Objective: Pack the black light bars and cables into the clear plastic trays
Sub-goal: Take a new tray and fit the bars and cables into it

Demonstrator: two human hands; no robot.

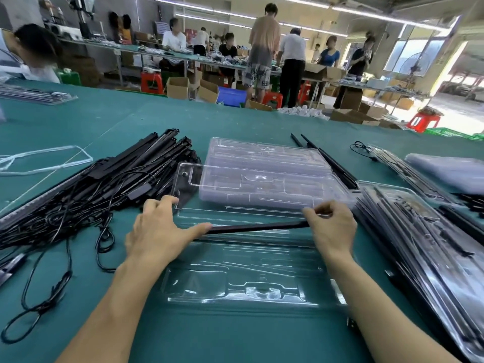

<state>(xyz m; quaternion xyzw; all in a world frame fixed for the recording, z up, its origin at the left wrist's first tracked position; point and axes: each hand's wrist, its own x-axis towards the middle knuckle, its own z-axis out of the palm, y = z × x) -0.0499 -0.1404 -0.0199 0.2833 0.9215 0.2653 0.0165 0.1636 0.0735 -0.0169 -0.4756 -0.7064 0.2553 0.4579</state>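
While working at the far slots of the near clear tray (235, 289), holding one black light bar (256, 227) crosswise over it. Pinching its right end with curled right hand (331, 226) fingers, pressing left hand (157, 229) thumb on the other end. Can't tell about any grip with the curled left fingers. Got bars and cables (91, 189) piled left on the counter (183, 121).

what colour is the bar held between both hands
Black: the bar shows best in the head view.

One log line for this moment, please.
light bar over near tray | left hand: thumb on its end | right hand: pinches other end | cables: left pile
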